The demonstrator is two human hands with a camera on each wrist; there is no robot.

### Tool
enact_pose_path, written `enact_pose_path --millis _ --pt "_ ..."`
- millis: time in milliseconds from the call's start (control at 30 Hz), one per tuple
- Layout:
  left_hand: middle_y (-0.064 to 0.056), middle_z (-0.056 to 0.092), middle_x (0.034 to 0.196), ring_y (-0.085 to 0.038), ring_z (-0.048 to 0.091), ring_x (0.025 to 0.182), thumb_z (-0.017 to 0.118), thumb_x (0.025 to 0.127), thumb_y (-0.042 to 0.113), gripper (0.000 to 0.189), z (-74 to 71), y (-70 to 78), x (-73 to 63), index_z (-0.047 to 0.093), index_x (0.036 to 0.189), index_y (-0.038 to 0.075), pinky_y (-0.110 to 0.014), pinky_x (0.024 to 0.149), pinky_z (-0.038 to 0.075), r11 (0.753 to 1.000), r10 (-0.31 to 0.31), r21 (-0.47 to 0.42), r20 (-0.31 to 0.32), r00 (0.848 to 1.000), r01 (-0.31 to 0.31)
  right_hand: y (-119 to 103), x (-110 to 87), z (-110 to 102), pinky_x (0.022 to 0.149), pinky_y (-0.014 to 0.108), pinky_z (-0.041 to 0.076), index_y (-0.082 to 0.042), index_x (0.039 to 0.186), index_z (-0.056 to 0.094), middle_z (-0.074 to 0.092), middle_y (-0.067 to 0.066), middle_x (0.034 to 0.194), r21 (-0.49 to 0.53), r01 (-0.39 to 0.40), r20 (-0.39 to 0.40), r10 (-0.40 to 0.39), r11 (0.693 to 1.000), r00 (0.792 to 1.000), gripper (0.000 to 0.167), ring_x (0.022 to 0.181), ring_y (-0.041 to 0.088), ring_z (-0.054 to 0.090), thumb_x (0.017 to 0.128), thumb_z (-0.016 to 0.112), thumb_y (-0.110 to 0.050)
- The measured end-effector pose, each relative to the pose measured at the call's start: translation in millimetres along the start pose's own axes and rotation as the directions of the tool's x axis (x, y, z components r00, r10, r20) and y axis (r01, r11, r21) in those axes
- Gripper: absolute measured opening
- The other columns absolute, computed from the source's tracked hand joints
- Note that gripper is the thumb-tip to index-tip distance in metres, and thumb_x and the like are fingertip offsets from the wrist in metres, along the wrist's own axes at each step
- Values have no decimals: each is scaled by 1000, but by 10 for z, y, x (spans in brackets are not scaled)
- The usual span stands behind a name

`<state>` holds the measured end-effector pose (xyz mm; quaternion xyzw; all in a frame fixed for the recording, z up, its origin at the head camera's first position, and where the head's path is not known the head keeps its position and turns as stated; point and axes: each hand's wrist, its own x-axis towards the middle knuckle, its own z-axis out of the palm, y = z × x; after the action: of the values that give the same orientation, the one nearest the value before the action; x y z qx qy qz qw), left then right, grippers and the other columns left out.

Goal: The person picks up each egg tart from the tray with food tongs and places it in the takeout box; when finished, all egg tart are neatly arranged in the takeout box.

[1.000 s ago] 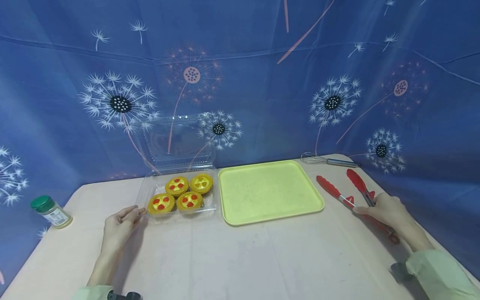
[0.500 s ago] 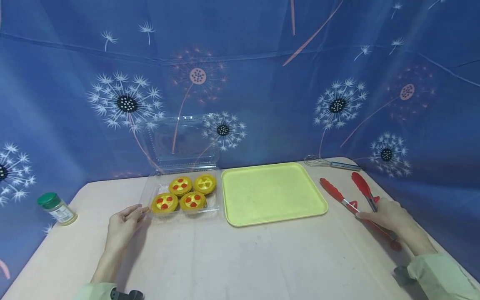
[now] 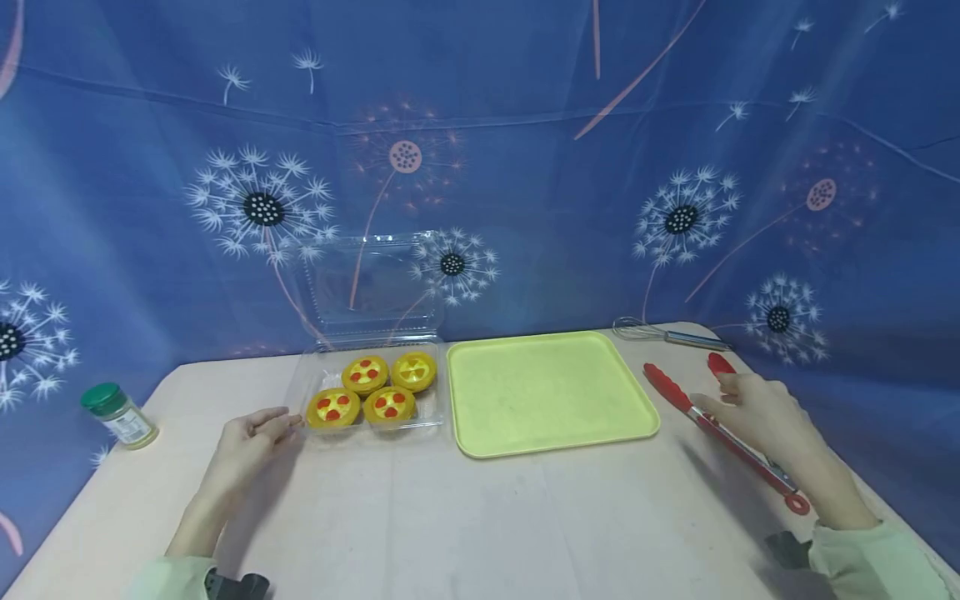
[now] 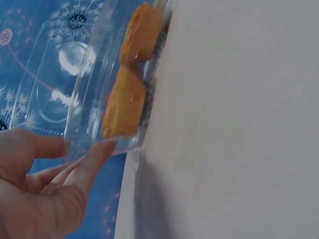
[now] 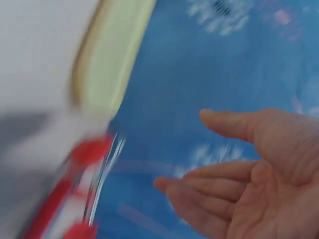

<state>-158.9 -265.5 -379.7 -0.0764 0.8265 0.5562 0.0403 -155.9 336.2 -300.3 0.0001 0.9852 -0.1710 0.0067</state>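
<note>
My left hand (image 3: 242,454) holds the left front corner of a clear plastic clamshell container (image 3: 444,392); in the left wrist view, thumb and fingers sit on either side of that corner. Inside lie several egg tarts (image 3: 333,408), most topped with red pieces, and the lid (image 3: 375,287) stands raised behind. A pair of red-and-silver tongs (image 3: 742,454) lies on the table at the right, its arms spread. Above it hovers my right hand (image 3: 768,425), covering part of one arm. In the right wrist view its thumb and fingers are apart, with nothing between them.
A yellow tray (image 3: 551,396) lies between the container and the tongs. Behind the tongs rests a whisk (image 3: 675,336). A green-capped jar (image 3: 120,417) stands at the far left. A blue dandelion-print cloth (image 3: 525,208) hangs behind the table.
My right hand has let go of the tongs and lifted above them; they stay on the table. My left hand keeps its place at the container's corner. The head view has shifted slightly.
</note>
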Motion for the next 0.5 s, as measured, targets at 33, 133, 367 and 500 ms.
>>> enact_pose_path --millis 33,133,367,500 --pt "-32 51 136 2 61 99 40 105 15 51 -34 0 7 33 140 -20 -18 89 55 1000 11 14 24 1000 -12 -113 19 20 67 51 58 14 123 57 68 30 99 47 39 4 -40 998 999 68 86 43 66 93 62 -48" --pt "-36 49 135 -21 62 113 41 105 15 52 -150 -10 50 31 137 -24 -26 93 56 999 27 16 135 990 -30 -459 87 98 88 58 54 12 134 50 59 30 127 165 140 17 -144 976 989 70 114 44 58 94 63 -43" --pt "-33 52 134 -36 54 123 53 101 20 58 -403 -17 248 35 136 -23 -36 100 53 996 46 54 343 938 -68 -1145 305 420 90 47 57 4 130 59 69 18 117 386 272 34 -308 882 951 51 109 33 65 94 66 -31" --pt "-31 53 134 -33 54 124 55 100 25 61 -513 26 383 37 137 -21 -38 101 52 989 53 106 370 927 -99 -1434 477 662 89 43 58 5 130 59 69 19 116 505 284 86 -376 815 923 48 105 32 67 94 66 -26"
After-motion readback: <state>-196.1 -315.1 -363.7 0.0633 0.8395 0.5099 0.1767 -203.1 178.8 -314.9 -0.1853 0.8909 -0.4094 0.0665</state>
